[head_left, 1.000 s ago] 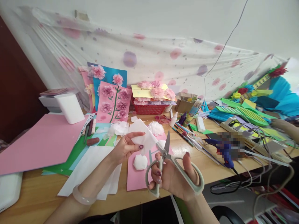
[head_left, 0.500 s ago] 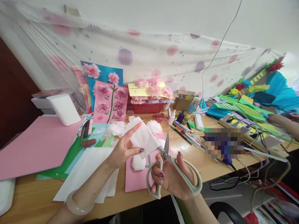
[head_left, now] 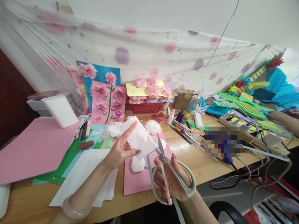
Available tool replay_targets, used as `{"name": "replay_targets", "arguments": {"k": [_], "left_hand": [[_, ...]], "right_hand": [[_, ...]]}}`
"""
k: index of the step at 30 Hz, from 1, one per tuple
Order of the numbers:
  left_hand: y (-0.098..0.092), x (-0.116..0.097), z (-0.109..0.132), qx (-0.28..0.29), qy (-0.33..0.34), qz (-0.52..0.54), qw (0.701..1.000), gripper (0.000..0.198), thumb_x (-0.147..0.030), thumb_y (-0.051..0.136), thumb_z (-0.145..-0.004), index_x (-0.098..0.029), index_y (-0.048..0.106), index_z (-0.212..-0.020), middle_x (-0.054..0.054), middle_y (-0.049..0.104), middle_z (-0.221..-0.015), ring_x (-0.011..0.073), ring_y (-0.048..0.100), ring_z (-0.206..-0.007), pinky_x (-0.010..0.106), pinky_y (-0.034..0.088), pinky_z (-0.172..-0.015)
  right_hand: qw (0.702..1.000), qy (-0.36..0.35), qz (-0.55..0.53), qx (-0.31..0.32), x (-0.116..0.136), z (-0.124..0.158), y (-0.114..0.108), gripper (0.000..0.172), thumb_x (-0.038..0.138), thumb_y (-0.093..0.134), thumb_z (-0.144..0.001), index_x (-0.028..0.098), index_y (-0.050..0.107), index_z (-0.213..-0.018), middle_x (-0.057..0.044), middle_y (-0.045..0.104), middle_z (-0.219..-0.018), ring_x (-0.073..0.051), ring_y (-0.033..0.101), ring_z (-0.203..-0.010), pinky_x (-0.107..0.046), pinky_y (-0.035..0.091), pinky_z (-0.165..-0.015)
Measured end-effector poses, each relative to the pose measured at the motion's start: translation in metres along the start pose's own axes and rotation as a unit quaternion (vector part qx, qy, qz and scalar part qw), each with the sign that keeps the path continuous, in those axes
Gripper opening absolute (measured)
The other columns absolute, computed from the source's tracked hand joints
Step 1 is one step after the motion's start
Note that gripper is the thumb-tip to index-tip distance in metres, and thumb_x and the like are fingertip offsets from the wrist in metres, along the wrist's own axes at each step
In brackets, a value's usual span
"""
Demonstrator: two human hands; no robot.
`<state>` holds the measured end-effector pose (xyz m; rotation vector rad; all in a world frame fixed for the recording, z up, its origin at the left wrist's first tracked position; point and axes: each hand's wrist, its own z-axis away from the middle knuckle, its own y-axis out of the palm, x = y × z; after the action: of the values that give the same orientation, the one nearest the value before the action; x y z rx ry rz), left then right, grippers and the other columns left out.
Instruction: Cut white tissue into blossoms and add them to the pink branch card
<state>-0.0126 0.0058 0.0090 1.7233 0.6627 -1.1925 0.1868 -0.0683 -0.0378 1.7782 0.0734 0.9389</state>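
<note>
My left hand (head_left: 120, 151) pinches a folded sheet of white tissue paper (head_left: 141, 137) between thumb and fingers above the table. In my right hand (head_left: 173, 177) is a pair of scissors (head_left: 163, 157) with pale grey-green handles, fingers through the loops. The blades are partly apart at the lower right corner of the tissue. Beneath lies a pink card (head_left: 133, 183) with a grey-blue stem and a white paper piece (head_left: 137, 164) on it. A fluffy white paper flower (head_left: 153, 127) rests just behind the tissue.
White sheets (head_left: 81, 177) and a large pink board (head_left: 39, 149) lie to the left. Behind stand a pink flower picture (head_left: 108, 104) and a red basket (head_left: 146, 108). Glue bottle (head_left: 171, 117), pens and a power strip (head_left: 252, 133) are rightward; another person's hand (head_left: 281, 117) is far right.
The scissor blades have closed partway, and their tips have swung left against the tissue's corner. The view has shifted slightly.
</note>
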Motion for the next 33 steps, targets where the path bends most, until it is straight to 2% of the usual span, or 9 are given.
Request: {"name": "replay_targets", "arguments": {"k": [6,10,16,21,24,27,29,33], "left_hand": [[0.001,-0.002,0.001,-0.015,-0.007,-0.018,1.000,0.093,-0.008,0.077,-0.064,-0.032,0.034,-0.143,0.005,0.067,-0.115,0.0210,0.059,-0.108,0.025,0.051,-0.086],[0.000,-0.001,0.002,-0.014,-0.008,-0.020,1.000,0.094,-0.009,0.077,-0.065,-0.033,0.032,-0.144,0.005,0.066,-0.116,0.0230,0.058,-0.111,0.026,0.051,-0.086],[0.002,-0.002,0.002,-0.006,0.018,-0.021,1.000,0.101,-0.011,0.080,-0.062,-0.032,0.027,-0.146,0.004,0.067,-0.112,0.0168,0.062,-0.093,0.023,0.052,-0.078],[0.006,0.001,0.001,-0.071,0.008,-0.020,0.997,0.073,-0.025,0.074,-0.073,-0.026,0.043,-0.139,0.004,0.071,-0.096,0.0154,0.064,-0.083,0.022,0.053,-0.071],[0.006,0.004,0.000,-0.100,0.016,-0.021,0.995,0.062,-0.022,0.077,-0.069,-0.025,0.056,-0.128,0.003,0.073,-0.090,0.0144,0.066,-0.081,0.022,0.053,-0.072],[0.003,0.005,-0.001,-0.106,0.017,-0.024,0.994,0.035,-0.019,0.079,-0.065,-0.021,0.073,-0.100,0.002,0.073,-0.080,0.0120,0.066,-0.074,0.018,0.053,-0.066],[0.001,0.006,-0.002,-0.100,0.013,-0.025,0.995,0.019,-0.018,0.080,-0.063,-0.019,0.076,-0.081,0.001,0.073,-0.074,0.0099,0.064,-0.067,0.015,0.052,-0.060],[-0.002,0.010,-0.003,-0.086,0.008,-0.019,0.996,0.010,-0.019,0.081,-0.062,-0.019,0.076,-0.070,0.001,0.072,-0.068,0.0098,0.064,-0.064,0.015,0.053,-0.058]], "right_hand": [[0.999,0.012,-0.023,0.048,0.002,0.000,-0.006,0.045,0.062,0.037,-0.090,0.019,0.049,-0.095,0.003,0.053,-0.062,-0.007,0.035,-0.040,-0.015,0.041,-0.029],[0.998,0.015,-0.020,0.050,0.002,0.001,-0.009,0.043,0.061,0.041,-0.089,0.020,0.049,-0.095,0.005,0.052,-0.059,-0.006,0.032,-0.034,-0.013,0.038,-0.027],[0.997,0.056,-0.028,0.045,0.002,0.007,-0.016,0.041,0.061,0.047,-0.086,0.021,0.046,-0.092,0.007,0.054,-0.056,-0.005,0.032,-0.029,-0.015,0.041,-0.026],[0.995,0.051,-0.048,0.069,0.002,0.008,-0.017,0.040,0.058,0.044,-0.089,0.019,0.047,-0.094,0.005,0.058,-0.059,-0.005,0.036,-0.030,-0.015,0.043,-0.027],[0.994,0.055,-0.046,0.086,0.001,0.008,-0.017,0.038,0.056,0.045,-0.090,0.019,0.048,-0.096,0.006,0.058,-0.058,-0.004,0.035,-0.028,-0.015,0.044,-0.028],[0.994,0.053,-0.049,0.086,-0.001,0.008,-0.019,0.037,0.055,0.047,-0.090,0.018,0.048,-0.096,0.006,0.057,-0.058,-0.003,0.032,-0.027,-0.014,0.043,-0.027],[0.995,0.044,-0.040,0.085,-0.003,0.009,-0.021,0.041,0.058,0.044,-0.089,0.018,0.048,-0.096,0.007,0.056,-0.055,-0.004,0.031,-0.025,-0.014,0.042,-0.026],[0.997,0.019,-0.006,0.069,-0.003,0.013,-0.022,0.053,0.068,0.040,-0.084,0.017,0.049,-0.093,0.005,0.053,-0.055,-0.004,0.036,-0.029,-0.015,0.040,-0.027]]}}
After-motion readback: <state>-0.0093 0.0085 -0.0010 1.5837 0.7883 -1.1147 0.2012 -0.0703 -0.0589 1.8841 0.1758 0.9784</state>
